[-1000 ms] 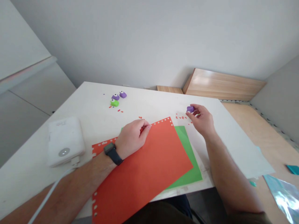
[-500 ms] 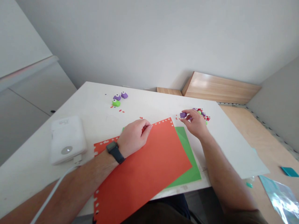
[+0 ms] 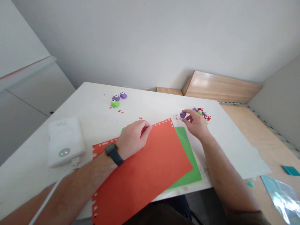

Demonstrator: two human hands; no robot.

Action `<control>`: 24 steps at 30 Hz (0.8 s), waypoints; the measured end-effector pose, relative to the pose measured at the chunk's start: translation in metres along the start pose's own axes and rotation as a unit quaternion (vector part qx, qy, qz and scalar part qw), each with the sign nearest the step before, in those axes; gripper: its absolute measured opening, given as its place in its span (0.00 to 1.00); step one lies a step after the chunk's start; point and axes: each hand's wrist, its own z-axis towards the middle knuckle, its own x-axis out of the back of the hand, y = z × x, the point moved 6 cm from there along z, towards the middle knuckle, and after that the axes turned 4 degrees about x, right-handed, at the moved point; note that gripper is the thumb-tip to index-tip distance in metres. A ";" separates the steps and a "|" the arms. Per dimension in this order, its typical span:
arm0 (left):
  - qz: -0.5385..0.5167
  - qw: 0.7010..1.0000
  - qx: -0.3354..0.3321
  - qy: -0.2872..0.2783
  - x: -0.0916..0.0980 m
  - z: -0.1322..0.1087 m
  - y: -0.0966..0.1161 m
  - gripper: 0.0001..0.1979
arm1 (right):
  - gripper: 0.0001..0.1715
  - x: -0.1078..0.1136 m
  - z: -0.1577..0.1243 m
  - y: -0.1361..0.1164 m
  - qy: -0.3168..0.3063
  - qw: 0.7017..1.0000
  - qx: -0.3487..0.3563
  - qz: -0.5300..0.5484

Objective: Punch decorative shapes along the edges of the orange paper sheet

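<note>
My left hand [image 3: 134, 137], with a dark watch on its wrist, pinches the top edge of an orange-red sheet of paper [image 3: 150, 165]. Small punched shapes run along the sheet's top and left edges and its upper right corner. Beneath it lies a green sheet [image 3: 187, 156], partly covered. My right hand [image 3: 195, 123] grips a small purple craft punch [image 3: 182, 115] between thumb and fingers, just beyond the sheet's upper right corner, its slot visible. Several red, green and purple punches with eye-like buttons [image 3: 203, 114] are clustered right behind that hand.
Two purple punches and one green punch [image 3: 115, 103] stand at the far left, near scattered paper bits [image 3: 120, 111]. A white device [image 3: 67, 142] with a cable sits on the left of the white table [image 3: 150, 104]. A clear plastic packet [image 3: 282, 195] lies at lower right.
The purple punch has turned in my right hand, so its slot shows more. My left hand stays on the paper's edge. The view has shifted slightly.
</note>
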 end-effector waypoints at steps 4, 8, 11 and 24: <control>-0.002 1.000 -0.001 0.000 0.000 0.000 0.000 0.11 | 0.21 0.000 -0.001 -0.002 -0.008 1.000 -0.009 0.010; 0.000 1.000 0.001 -0.002 0.000 0.001 0.000 0.11 | 0.23 0.002 -0.001 -0.004 -0.009 0.999 -0.031 0.019; 0.004 1.000 0.002 -0.006 0.000 0.002 0.000 0.11 | 0.23 0.003 -0.001 -0.005 -0.005 0.998 -0.048 0.044; 0.034 0.997 0.010 -0.070 -0.003 0.001 0.002 0.12 | 0.18 0.030 -0.021 0.000 -0.134 0.986 -0.094 -0.018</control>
